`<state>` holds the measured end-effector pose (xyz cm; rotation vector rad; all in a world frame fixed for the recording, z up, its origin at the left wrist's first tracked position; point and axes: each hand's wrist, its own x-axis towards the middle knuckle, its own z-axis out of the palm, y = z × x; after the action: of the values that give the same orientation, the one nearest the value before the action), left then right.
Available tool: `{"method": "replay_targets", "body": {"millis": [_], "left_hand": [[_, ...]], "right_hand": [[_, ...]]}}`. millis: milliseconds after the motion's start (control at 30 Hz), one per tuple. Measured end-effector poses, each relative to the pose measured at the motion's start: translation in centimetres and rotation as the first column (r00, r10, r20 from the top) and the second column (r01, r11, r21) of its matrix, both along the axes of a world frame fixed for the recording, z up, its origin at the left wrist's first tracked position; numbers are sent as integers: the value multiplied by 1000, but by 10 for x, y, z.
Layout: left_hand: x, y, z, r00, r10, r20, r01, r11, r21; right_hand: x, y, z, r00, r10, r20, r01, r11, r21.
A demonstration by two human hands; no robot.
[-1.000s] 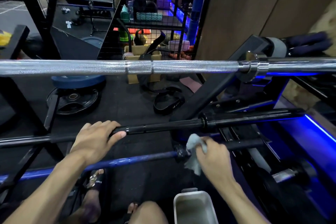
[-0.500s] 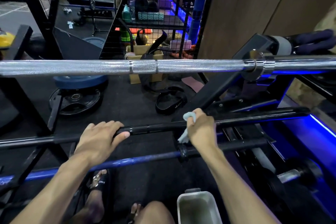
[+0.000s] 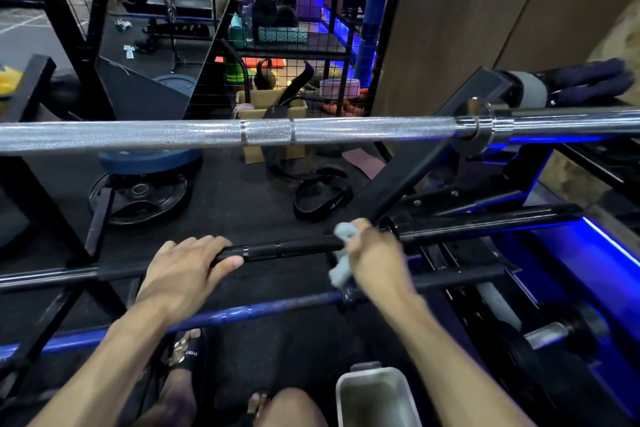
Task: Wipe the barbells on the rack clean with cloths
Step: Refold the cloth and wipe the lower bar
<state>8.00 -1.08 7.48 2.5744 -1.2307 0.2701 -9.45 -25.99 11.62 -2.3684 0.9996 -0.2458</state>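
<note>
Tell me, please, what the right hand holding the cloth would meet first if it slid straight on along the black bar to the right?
Probably the black collar where the black barbell thickens into its sleeve, right beside the right hand gripping the pale grey cloth; depth is unclear.

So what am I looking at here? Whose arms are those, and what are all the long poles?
The camera sits on a person's head, looking down at their own arms. The poles are barbells on a rack: a silver barbell on top, a black barbell in the middle and a blue barbell lowest. The left hand holds the black one. The right hand wraps a pale cloth around it for wiping. A small white tub sits below.
</note>
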Motion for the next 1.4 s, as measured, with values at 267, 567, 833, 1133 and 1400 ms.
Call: {"method": "replay_targets", "body": {"millis": [267, 567, 833, 1133, 1400], "left_hand": [[-1, -1, 1, 1000, 9, -28, -10, 1000, -8], [-2, 0, 1, 999, 19, -48, -18, 1000, 10], [-5, -2, 7, 997, 50, -57, -46, 996, 71], [-7, -5, 10, 996, 71, -54, -64, 991, 121], [-24, 10, -12, 981, 119, 151, -128, 990, 51]], "right_hand": [[-34, -39, 16, 999, 25, 32, -17, 970, -243], [-20, -50, -41, 972, 233, 3, -181, 762, -622], [-6, 22, -70, 913, 304, 271, -124, 842, -526], [37, 75, -76, 878, 249, 409, -47, 895, -443], [6, 17, -68, 881, 427, 206, -262, 801, -539]]}}
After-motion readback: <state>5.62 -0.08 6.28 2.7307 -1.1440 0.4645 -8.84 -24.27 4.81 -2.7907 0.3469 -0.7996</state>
